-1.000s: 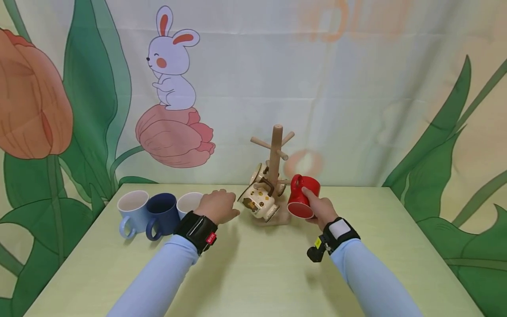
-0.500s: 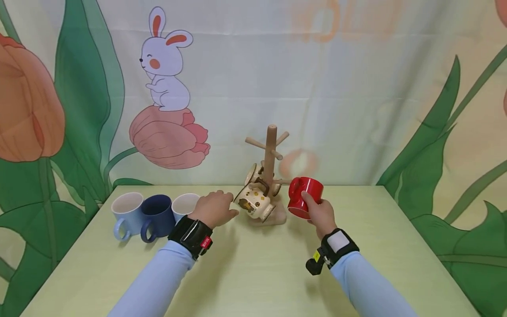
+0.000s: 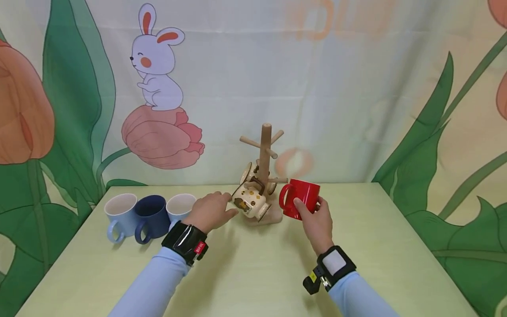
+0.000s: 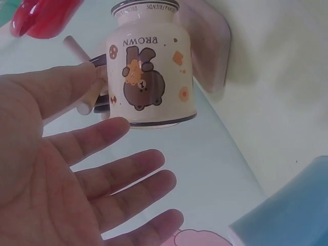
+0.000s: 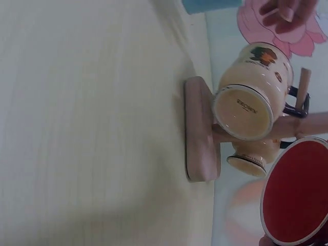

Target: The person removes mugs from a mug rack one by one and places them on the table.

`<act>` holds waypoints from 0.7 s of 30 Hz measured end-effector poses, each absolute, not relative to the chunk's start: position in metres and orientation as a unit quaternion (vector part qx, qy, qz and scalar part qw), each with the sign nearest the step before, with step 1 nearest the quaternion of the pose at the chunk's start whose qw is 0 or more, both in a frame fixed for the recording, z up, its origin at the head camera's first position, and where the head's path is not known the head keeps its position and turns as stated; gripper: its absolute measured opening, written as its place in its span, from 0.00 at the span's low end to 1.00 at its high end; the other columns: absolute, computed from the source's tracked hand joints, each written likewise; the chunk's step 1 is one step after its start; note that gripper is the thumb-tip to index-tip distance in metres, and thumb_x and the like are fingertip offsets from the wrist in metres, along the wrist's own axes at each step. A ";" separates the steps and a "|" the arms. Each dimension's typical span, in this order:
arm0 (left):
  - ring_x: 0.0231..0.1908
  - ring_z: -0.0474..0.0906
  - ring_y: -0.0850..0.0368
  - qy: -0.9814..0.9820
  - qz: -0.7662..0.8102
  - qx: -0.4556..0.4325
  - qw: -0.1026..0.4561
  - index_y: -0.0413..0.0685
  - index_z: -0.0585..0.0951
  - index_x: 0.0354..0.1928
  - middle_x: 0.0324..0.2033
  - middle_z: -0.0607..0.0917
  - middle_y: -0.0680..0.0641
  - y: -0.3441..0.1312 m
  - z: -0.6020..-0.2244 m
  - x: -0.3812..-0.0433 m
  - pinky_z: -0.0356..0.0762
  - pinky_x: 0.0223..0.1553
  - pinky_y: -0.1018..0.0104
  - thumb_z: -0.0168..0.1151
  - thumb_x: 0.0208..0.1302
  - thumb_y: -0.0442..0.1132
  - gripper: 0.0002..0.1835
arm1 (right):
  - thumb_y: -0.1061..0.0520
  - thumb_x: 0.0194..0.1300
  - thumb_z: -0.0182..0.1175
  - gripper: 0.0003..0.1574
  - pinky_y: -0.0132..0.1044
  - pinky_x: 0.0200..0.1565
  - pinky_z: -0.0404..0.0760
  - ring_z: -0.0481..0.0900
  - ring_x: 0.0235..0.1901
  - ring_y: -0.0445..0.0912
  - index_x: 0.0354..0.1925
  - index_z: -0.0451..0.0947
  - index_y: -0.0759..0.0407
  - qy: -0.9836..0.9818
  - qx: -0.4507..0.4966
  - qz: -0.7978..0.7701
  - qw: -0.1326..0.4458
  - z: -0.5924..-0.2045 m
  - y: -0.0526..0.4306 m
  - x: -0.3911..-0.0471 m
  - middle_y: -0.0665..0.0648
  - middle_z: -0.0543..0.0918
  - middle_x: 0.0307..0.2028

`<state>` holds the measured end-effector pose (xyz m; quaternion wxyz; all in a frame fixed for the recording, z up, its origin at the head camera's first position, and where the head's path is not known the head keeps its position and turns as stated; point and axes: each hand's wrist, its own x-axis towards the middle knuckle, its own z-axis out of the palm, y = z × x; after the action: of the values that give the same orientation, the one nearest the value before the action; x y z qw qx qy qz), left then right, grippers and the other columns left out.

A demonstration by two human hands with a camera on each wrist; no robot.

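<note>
My right hand (image 3: 318, 226) grips a red mug (image 3: 302, 198), thumb on its side, with the handle pointing left toward a lower peg of a wooden mug tree (image 3: 265, 154). In the right wrist view the red mug (image 5: 294, 200) shows a round end with a pale rim. A cream bear-print mug (image 3: 250, 201) hangs tilted by its dark handle on the tree, and another cream mug (image 3: 247, 173) hangs behind it. Left of the tree is my left hand (image 3: 211, 212), fingers extended and holding nothing; the left wrist view shows its open palm (image 4: 46, 189) beside the bear-print mug (image 4: 148, 72).
A light blue mug (image 3: 122, 215), a navy mug (image 3: 152, 215) and a third, pale-rimmed mug (image 3: 180, 206) stand in a row at the table's left. The last is partly behind my left hand. A printed curtain (image 3: 336, 101) hangs behind the table (image 3: 245, 273).
My right hand has turned the red mug, so its handle has swung from the top toward the left. The left hand keeps nearly the same pose. The head view has shifted slightly right.
</note>
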<state>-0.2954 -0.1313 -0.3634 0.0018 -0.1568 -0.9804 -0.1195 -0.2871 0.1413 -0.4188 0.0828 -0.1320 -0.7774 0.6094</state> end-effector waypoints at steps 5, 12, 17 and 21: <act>0.51 0.79 0.44 -0.979 -0.134 -0.155 -0.010 0.41 0.78 0.60 0.50 0.82 0.40 -0.129 -0.365 -0.295 0.76 0.52 0.47 0.61 0.68 0.52 0.26 | 0.44 0.60 0.70 0.55 0.54 0.52 0.79 0.70 0.60 0.60 0.74 0.52 0.58 -0.805 -0.083 0.576 0.115 -0.423 0.135 -0.281 0.63 0.68 0.65; 0.51 0.80 0.47 -0.957 -0.196 -0.210 -0.030 0.41 0.79 0.58 0.50 0.84 0.44 -0.120 -0.361 -0.297 0.75 0.54 0.50 0.60 0.71 0.49 0.22 | 0.45 0.59 0.73 0.54 0.53 0.52 0.79 0.72 0.59 0.57 0.72 0.55 0.55 -0.835 -0.021 0.527 0.160 -0.427 0.125 -0.278 0.58 0.70 0.64; 0.45 0.81 0.51 -0.937 -0.250 -0.239 -0.050 0.44 0.81 0.55 0.44 0.85 0.49 -0.111 -0.356 -0.294 0.78 0.50 0.53 0.52 0.75 0.50 0.19 | 0.47 0.57 0.74 0.54 0.54 0.52 0.80 0.72 0.59 0.57 0.72 0.56 0.54 -0.853 0.015 0.492 0.176 -0.428 0.116 -0.273 0.58 0.70 0.64; 0.45 0.80 0.53 -0.927 -0.286 -0.226 -0.084 0.49 0.83 0.55 0.43 0.85 0.52 -0.104 -0.355 -0.292 0.79 0.48 0.54 0.52 0.72 0.60 0.25 | 0.47 0.56 0.75 0.55 0.55 0.52 0.79 0.73 0.59 0.58 0.72 0.56 0.57 -0.869 0.040 0.456 0.188 -0.429 0.110 -0.269 0.60 0.70 0.63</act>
<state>-0.2920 -0.1044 -0.3545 -0.0843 -0.2265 -0.9273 -0.2857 -0.2689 0.1104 -0.4289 0.1882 0.0396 -0.8689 0.4561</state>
